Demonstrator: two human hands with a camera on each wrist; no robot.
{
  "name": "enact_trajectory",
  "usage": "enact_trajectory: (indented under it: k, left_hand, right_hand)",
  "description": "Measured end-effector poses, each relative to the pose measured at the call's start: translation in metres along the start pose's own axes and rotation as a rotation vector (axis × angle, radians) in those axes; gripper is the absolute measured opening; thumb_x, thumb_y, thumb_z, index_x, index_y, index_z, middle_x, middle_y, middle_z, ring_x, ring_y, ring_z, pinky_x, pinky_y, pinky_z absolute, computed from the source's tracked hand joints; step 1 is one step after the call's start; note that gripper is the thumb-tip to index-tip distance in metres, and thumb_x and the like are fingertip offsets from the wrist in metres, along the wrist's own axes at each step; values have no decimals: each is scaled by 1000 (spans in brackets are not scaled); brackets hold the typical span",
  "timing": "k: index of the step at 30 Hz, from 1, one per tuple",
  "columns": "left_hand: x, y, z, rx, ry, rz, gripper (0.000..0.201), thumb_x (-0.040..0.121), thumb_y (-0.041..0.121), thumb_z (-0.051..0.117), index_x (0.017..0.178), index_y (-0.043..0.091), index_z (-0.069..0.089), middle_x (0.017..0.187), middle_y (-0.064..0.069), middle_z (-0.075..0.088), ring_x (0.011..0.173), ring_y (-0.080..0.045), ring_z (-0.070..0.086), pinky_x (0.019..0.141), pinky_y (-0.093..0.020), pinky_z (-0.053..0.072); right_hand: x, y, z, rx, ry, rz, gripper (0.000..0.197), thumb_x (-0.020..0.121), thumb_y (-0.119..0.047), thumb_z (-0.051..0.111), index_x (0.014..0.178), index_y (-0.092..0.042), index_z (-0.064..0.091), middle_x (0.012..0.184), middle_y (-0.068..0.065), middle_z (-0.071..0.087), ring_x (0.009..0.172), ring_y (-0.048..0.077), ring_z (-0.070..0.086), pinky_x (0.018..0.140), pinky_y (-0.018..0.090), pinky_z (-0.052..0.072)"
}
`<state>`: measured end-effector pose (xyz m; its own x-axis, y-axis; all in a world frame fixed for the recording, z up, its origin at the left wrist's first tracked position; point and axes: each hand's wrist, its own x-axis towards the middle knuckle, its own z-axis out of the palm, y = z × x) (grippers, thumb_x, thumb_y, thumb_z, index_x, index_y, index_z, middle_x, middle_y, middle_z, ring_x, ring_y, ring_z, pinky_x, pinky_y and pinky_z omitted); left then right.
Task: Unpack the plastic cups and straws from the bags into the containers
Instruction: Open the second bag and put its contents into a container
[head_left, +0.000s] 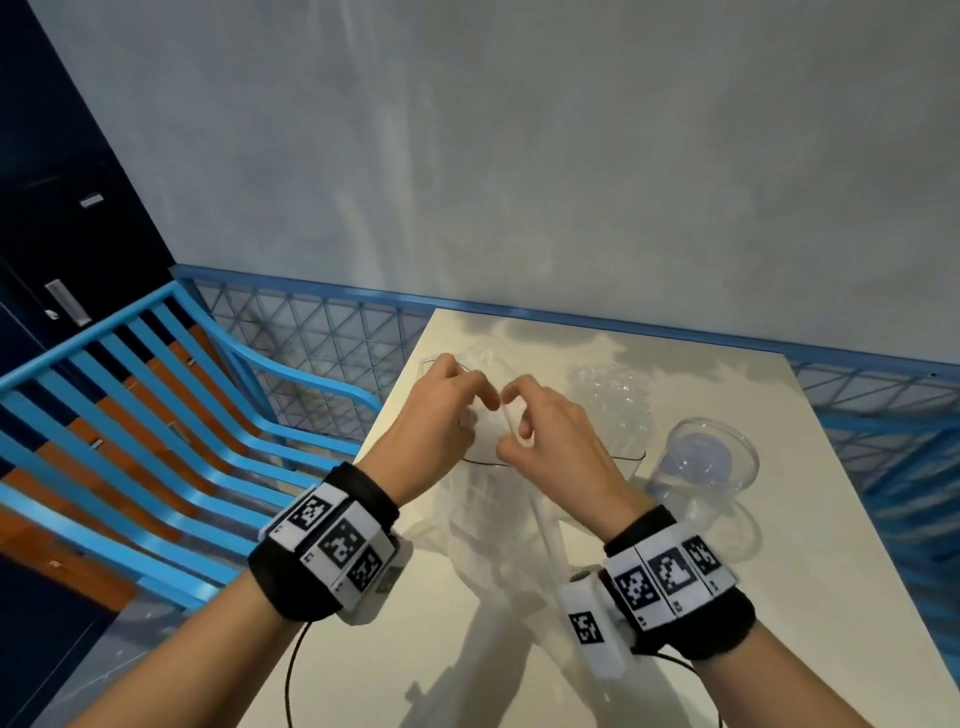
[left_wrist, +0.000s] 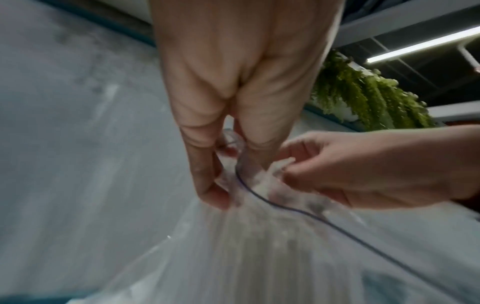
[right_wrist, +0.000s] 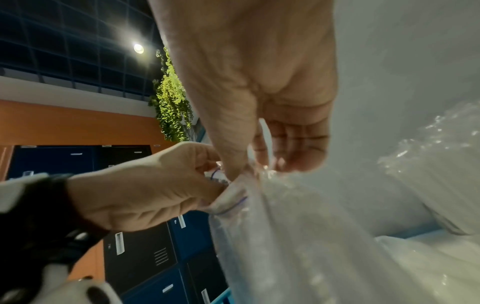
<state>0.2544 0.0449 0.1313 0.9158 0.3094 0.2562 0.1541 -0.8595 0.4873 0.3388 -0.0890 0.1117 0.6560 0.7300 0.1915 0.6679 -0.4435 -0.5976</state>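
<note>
Left hand (head_left: 434, 410) and right hand (head_left: 545, 434): each grip is pinched on the mouth of the clear zip bag (head_left: 493, 519) of straws, held above the desk (head_left: 727, 623). We should peel the seal apart evenly. Desk edge near left; cup container (head_left: 701, 467) close right.

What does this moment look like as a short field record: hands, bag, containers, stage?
left hand: pinches the bag's top edge
right hand: pinches the same edge, opposite side
bag: clear zip bag with a blue seal line, holds white straws, raised over the table
container: clear round tub, right of the hands
stage: opening the bag; straws not yet out
</note>
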Motion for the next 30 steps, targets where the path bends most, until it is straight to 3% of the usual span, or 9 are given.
enact_trajectory:
  k: [2, 5, 9, 12, 15, 19, 23, 28, 30]
  left_hand:
    - [-2, -7, 0, -21, 93, -51, 32, 81, -13, 59, 91, 15, 70, 88, 6, 40, 72, -2, 43, 70, -2, 36]
    - [-10, -16, 0, 13, 88, -84, 34, 84, -12, 52, 89, 17, 69, 86, 7, 34, 75, -5, 40, 68, -8, 36]
    - [-20, -20, 11, 285, -125, -117, 51, 88, 1, 53, 131, 30, 50, 128, -4, 35, 109, -23, 43, 85, -26, 45]
    - [-19, -28, 9, 301, -162, -154, 71, 87, -6, 47, 148, 26, 31, 151, -5, 30, 118, -33, 48, 95, -37, 47]
    - [-16, -38, 5, 26, -78, -210, 72, 84, -14, 48, 147, 18, 38, 136, -2, 55, 113, -23, 58, 91, -31, 50]
    - [-18, -39, -1, -632, 22, -366, 66, 79, -27, 42, 123, 20, 62, 101, 0, 67, 87, -18, 67, 76, -30, 59]
    - [-19, -31, -1, -994, 41, -442, 65, 72, -35, 28, 95, 12, 67, 63, 4, 48, 59, -12, 53, 65, -28, 47]
    - [-20, -23, 0, -1034, -112, -490, 46, 83, -24, 44, 106, 15, 51, 62, 4, 37, 52, -9, 39, 56, -23, 41]
    - [-19, -18, 6, -950, -78, -494, 46, 81, -20, 55, 106, 18, 48, 64, 3, 37, 55, -11, 42, 55, -21, 43]
  right_hand:
    - [-6, 9, 1, -138, -81, 79, 27, 88, -22, 55, 115, -21, 54, 95, -4, 49, 88, 18, 54, 64, 29, 39]
    - [-13, 30, -3, -213, -82, 210, 18, 91, -26, 50, 102, -17, 62, 93, 0, 58, 84, 20, 55, 57, 26, 34]
    - [-25, 40, 6, -64, 2, 266, 34, 92, -52, 50, 108, -23, 58, 97, 0, 60, 90, 19, 57, 72, 34, 47]
    - [-35, 43, 23, -18, -96, 298, 36, 90, -54, 50, 111, -25, 56, 98, -1, 59, 91, 18, 57, 81, 37, 49]
    - [-38, 51, 32, 89, -139, 343, 18, 92, -35, 52, 102, -24, 60, 89, 4, 65, 80, 25, 65, 75, 43, 57]
    - [-36, 41, 23, 399, -90, 376, 41, 85, -55, 60, 120, -36, 54, 103, 2, 60, 79, 23, 69, 52, 28, 58]
    - [-33, 29, 19, 453, -104, 403, 50, 83, -66, 52, 111, -25, 58, 108, 8, 63, 91, 24, 66, 65, 37, 62]
    - [-29, 21, 11, 654, -217, 467, 75, 69, -87, 40, 128, -40, 41, 125, -4, 52, 113, 18, 53, 87, 39, 49]
    - [-23, 18, 13, 622, -156, 434, 71, 73, -82, 48, 127, -36, 44, 114, -5, 58, 107, 14, 56, 92, 41, 48]
